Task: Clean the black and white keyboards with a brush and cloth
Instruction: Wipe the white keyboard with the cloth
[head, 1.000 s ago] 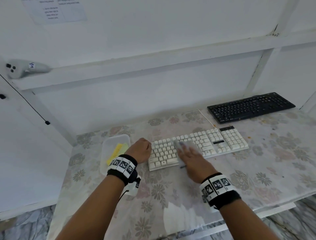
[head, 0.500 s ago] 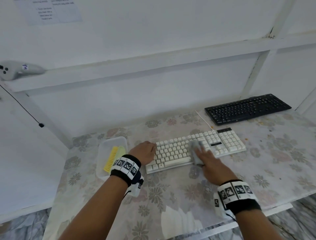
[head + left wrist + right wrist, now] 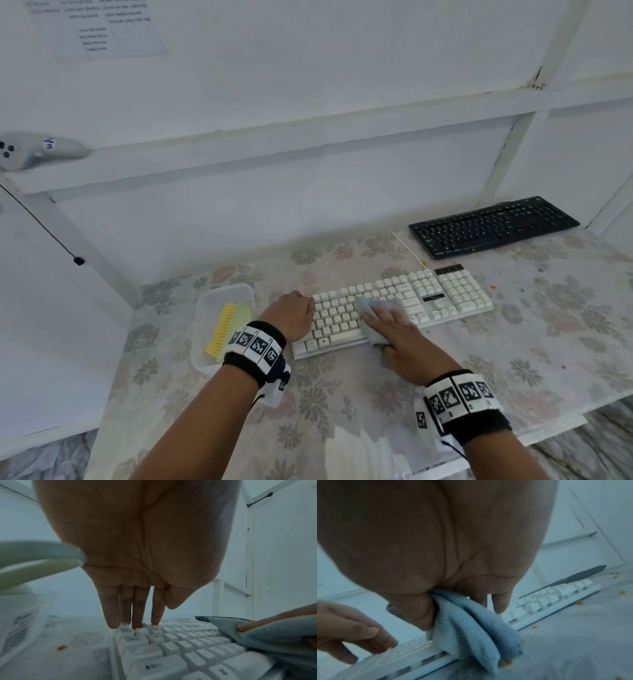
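The white keyboard [image 3: 455, 291] lies in the middle of the flowered table [image 3: 342, 394]. My left hand [image 3: 291, 317] rests at its left end, straight fingertips [image 3: 135, 624] pressing the corner keys. My right hand [image 3: 397, 329] grips a light blue cloth [image 3: 373, 305], bunched between thumb and fingers [image 3: 471, 626], on the keys left of centre and hanging over the front edge. The black keyboard [image 3: 493, 228] sits at the back right, untouched. A yellow brush [image 3: 222, 325] lies in a clear tub.
The clear plastic tub [image 3: 219, 294] stands just left of my left wrist. Orange crumbs [image 3: 493, 287] dot the table right of the white keyboard. A white wall with a ledge runs behind, with a white controller [image 3: 41, 150] on it. The table's front edge is near my forearms.
My right hand slid the cloth rightward over the white keys, then back left toward the front edge. My left hand stayed on the keyboard's left end.
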